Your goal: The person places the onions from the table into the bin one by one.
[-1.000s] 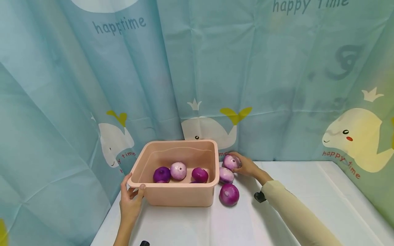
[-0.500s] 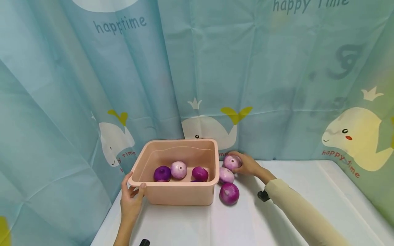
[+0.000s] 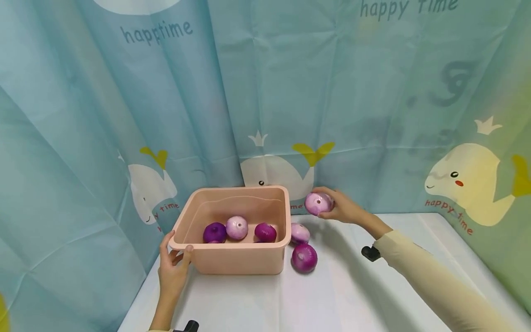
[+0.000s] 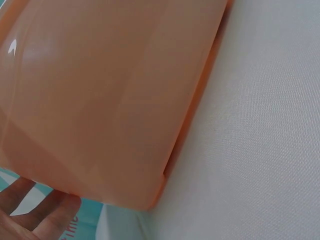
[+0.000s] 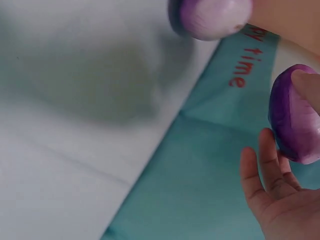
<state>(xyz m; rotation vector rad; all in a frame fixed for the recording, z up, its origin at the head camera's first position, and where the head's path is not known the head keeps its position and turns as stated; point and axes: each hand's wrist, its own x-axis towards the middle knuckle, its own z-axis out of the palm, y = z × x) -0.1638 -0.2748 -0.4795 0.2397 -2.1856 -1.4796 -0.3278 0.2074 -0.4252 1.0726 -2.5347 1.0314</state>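
My right hand [image 3: 343,208] grips a pale purple onion [image 3: 317,203], held up off the table beside the pink bin's [image 3: 238,260] right wall. In the right wrist view that onion [image 5: 298,117] sits between thumb and fingers. My left hand [image 3: 172,267] holds the bin's front left corner, thumb over the rim and fingers along the side. The left wrist view shows its fingers [image 4: 56,215] against the bin wall. Inside the bin lie several onions, among them a pale one [image 3: 237,228], a dark purple one [image 3: 215,233] and a magenta one [image 3: 265,232].
Right of the bin, a pale onion [image 3: 299,234] and a magenta onion [image 3: 304,258] lie on the white table [image 3: 323,299]. A blue curtain [image 3: 290,92] with whale prints hangs close behind the bin and along the left side.
My right hand has lifted the pale onion up from the table, off the other pale one. My left hand stays on the bin's corner. The view has shifted slightly.
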